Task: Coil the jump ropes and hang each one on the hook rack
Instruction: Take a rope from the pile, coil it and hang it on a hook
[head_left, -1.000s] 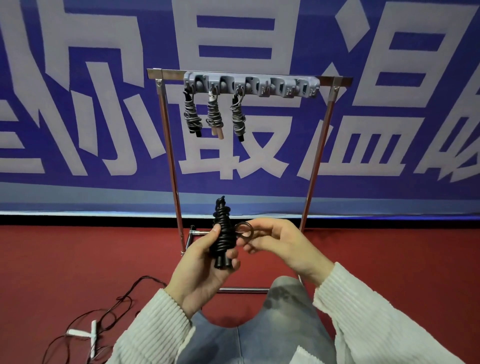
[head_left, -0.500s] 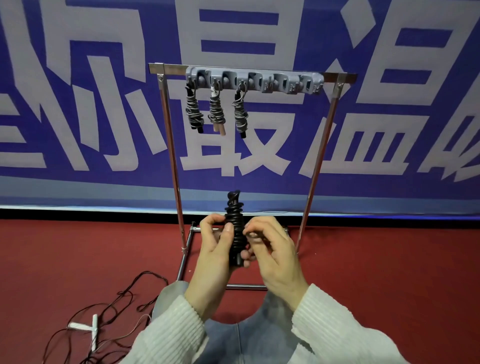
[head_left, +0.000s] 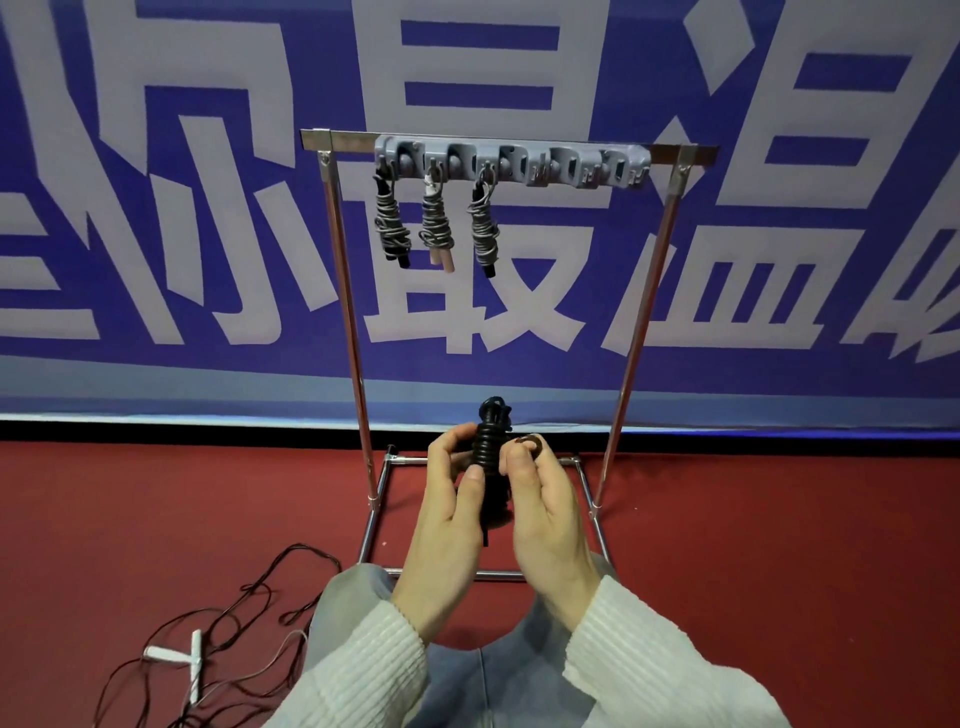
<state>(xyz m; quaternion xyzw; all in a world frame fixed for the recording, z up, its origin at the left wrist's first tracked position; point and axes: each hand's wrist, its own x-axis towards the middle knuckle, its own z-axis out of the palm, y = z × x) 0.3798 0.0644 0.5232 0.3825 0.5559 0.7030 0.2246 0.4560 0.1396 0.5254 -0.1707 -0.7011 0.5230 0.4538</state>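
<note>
Hands meet low in front of the person, and between them stands a black jump rope (head_left: 488, 457), wound into a tight upright bundle. The left hand (head_left: 449, 525) grips the bundle from its left side, fingers curled round the back and the thumb laid across the front of the coils. The right hand (head_left: 545, 514) is just beside the bundle on its other side, fingers curled, pinching a small dark loop of rope (head_left: 524, 443) near the top of the coils. Beyond both hands and well above them, a grey hook rack (head_left: 511, 165) sits on the top bar of a metal stand (head_left: 345, 291). Three coiled ropes (head_left: 434, 221) hang from hooks at its left end, up and to the left of the left hand. Near the left sleeve, an uncoiled rope with white handles (head_left: 193, 662) lies spread on the red floor (head_left: 779, 530). Behind the stand hangs a blue banner (head_left: 779, 312).
</note>
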